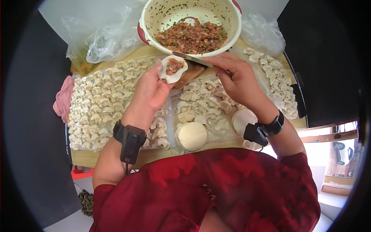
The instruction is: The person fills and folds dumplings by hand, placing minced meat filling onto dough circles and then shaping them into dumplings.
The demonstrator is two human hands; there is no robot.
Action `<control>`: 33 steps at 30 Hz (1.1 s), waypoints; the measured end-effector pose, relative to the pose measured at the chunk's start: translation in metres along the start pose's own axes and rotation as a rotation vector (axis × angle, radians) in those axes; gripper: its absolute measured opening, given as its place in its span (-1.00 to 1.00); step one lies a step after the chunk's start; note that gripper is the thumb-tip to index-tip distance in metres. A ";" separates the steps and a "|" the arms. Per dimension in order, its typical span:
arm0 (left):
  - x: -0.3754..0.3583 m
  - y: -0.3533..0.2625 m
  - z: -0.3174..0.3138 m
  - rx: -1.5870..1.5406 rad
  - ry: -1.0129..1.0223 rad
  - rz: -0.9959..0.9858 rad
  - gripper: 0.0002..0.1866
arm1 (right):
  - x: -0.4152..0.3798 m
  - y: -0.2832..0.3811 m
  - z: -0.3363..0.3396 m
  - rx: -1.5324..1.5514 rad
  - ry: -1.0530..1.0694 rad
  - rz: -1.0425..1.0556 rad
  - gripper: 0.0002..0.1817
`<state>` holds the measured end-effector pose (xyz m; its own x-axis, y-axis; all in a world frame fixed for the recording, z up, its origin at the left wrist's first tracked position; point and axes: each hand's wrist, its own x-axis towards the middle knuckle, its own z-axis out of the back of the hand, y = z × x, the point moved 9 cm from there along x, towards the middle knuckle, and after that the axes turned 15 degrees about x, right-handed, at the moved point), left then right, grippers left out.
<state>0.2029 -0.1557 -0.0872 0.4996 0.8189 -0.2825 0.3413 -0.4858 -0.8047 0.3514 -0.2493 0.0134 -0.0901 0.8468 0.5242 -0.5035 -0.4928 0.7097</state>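
My left hand (151, 88) cups a round white dumpling wrapper (169, 80), with a lump of meat filling (174, 66) in its middle. In my right hand (240, 79), closed around one end, is a flat metal knife (193, 59) whose blade points left to the bowl's near rim, close to the wrapper. Just beyond both hands stands a big cream bowl (151, 16) with red handles, holding a mound of minced meat mixture (193, 36) flecked with green and orange. Nearer me lie a stack of wrappers (192, 136) and another pale stack (243, 120), partly behind my right wrist.
Rows of folded dumplings (101, 101) cover the left side. More dumplings (201, 99) lie on plastic in the centre and others (279, 79) at the right. Clear plastic bags (110, 40) flank the bowl. A pink cloth (63, 98) hangs at the left edge.
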 end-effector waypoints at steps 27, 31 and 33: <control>-0.038 0.006 -0.036 0.060 0.191 0.009 -0.58 | -0.052 0.048 0.006 0.023 -0.106 -0.105 -0.64; -0.044 0.004 -0.043 0.062 0.263 -0.007 -0.59 | -0.054 0.041 0.009 0.009 -0.109 -0.095 -0.68; -0.042 0.005 -0.037 0.052 0.225 -0.008 -0.59 | -0.053 0.042 0.011 -0.004 -0.115 -0.057 -0.69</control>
<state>0.2126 -0.2037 -0.0598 0.6640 0.7312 -0.1567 0.3077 -0.4582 -0.8339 0.3444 -0.3169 0.0210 0.0373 0.8448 0.5337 -0.5081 -0.4439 0.7381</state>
